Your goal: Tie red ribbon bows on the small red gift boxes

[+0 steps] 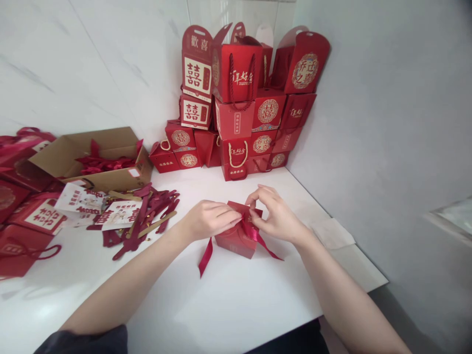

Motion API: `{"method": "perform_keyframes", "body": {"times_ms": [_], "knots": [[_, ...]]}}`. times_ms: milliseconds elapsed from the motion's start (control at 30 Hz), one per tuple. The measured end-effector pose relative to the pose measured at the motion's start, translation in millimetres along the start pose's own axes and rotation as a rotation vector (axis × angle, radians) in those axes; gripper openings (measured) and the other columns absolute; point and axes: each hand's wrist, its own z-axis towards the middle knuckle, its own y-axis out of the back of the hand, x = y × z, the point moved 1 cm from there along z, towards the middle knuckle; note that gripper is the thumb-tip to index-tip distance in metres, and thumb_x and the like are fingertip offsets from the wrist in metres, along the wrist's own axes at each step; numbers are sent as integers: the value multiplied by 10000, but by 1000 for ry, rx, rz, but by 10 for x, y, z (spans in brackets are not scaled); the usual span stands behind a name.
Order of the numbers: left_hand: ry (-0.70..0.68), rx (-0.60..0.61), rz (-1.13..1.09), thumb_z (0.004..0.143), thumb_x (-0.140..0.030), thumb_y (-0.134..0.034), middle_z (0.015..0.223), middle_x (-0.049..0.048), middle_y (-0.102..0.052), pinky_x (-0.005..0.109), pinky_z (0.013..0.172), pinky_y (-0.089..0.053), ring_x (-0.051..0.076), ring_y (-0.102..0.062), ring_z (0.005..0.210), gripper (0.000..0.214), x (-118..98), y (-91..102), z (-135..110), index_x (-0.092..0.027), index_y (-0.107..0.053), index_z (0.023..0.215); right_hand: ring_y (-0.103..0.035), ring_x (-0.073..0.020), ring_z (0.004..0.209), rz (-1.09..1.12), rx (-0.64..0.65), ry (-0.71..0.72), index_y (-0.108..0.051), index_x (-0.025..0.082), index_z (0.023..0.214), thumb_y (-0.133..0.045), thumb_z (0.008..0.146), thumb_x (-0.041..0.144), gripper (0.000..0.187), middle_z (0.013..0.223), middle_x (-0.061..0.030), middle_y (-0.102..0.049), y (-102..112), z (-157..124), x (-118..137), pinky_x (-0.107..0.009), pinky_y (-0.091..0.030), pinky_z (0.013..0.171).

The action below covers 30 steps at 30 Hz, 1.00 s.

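Observation:
A small red gift box (236,244) sits on the white table in front of me, turned at an angle. A shiny dark red ribbon (251,231) is on its top, with one tail hanging to the left and another trailing to the right. My left hand (212,220) reaches over the box's left side, its fingers together and the tips closed on the ribbon near the middle. From the right, my right hand (272,212) curls its thumb and forefinger at the ribbon. The fingertips partly cover the place where the ribbon comes together.
Stacked red gift boxes (271,110) stand against the wall behind. To the left, a cardboard box (106,184) holds red ribbons (106,164). Dark red straps (138,223) and printed cards (121,215) lie before it. More red boxes (27,246) fill the left edge. A grey wall borders the right.

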Motion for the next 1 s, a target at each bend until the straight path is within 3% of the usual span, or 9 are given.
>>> {"method": "perform_keyframes", "body": {"times_ms": [133, 233, 333, 500, 600, 700, 800, 900, 1000], "knots": [[-11, -9, 3, 855, -163, -587, 760, -32, -719, 199, 646, -555, 93, -681, 674, 74, -4, 16, 20, -163, -621, 921, -633, -186, 936, 67, 86, -8, -540, 248, 1016, -530, 794, 99, 268, 992, -12, -669, 4, 7, 1, -503, -311, 1092], [-8, 2, 1, 848, -158, -594, 742, -25, -710, 205, 636, -551, 99, -676, 658, 67, -7, 20, 24, -151, -621, 909, -644, -155, 823, 19, 34, 34, -559, 245, 926, -532, 791, 103, 198, 860, 26, -668, -1, 9, -10, -510, -262, 1124], [-15, 0, 5, 845, -162, -602, 729, -21, -706, 204, 629, -546, 101, -669, 644, 53, -11, 21, 26, -145, -622, 892, -628, -167, 863, -9, -5, 20, -546, 240, 960, -545, 759, 96, 247, 879, 9, -648, 0, 5, -7, -500, -267, 1124], [5, -2, -17, 882, -172, -546, 732, -13, -700, 190, 634, -541, 97, -670, 668, 86, -11, 19, 27, -163, -629, 901, -624, -168, 882, 69, 122, -23, -535, 241, 1038, -537, 769, 96, 306, 937, 5, -637, 3, -4, -10, -504, -256, 1127], [11, 6, -32, 896, -178, -524, 724, -10, -697, 187, 652, -547, 94, -668, 668, 110, -13, 23, 30, -173, -634, 891, -605, -176, 840, 46, 45, -38, -535, 229, 996, -521, 751, 73, 291, 853, 2, -604, 36, -6, -33, -476, -339, 1068], [7, 11, -21, 901, -182, -515, 724, -8, -700, 187, 648, -550, 95, -667, 659, 124, -16, 28, 38, -178, -637, 884, -590, -214, 979, 81, 54, -68, -520, 230, 1047, -529, 752, 85, 329, 1005, -47, -617, 39, -3, -37, -434, -418, 985], [3, 7, -14, 899, -178, -516, 737, -7, -706, 189, 642, -552, 98, -671, 663, 122, -17, 28, 42, -176, -637, 885, -611, -198, 964, 111, 96, -62, -531, 240, 1040, -508, 792, 94, 289, 1015, -29, -636, 7, 2, -37, -464, -357, 1051], [5, 6, -26, 893, -175, -525, 735, -9, -703, 190, 648, -557, 98, -673, 671, 111, -16, 23, 39, -171, -637, 888, -620, -183, 885, 49, 11, -35, -543, 243, 989, -505, 769, 59, 289, 931, -2, -643, 6, 4, -54, -498, -264, 1111], [19, 14, -39, 906, -193, -505, 754, -11, -703, 187, 666, -559, 93, -673, 688, 134, -14, 19, 31, -186, -639, 911, -603, -207, 927, 25, -3, -23, -545, 241, 1003, -525, 752, 62, 309, 961, -21, -643, 13, 7, -47, -479, -330, 1060]]}}
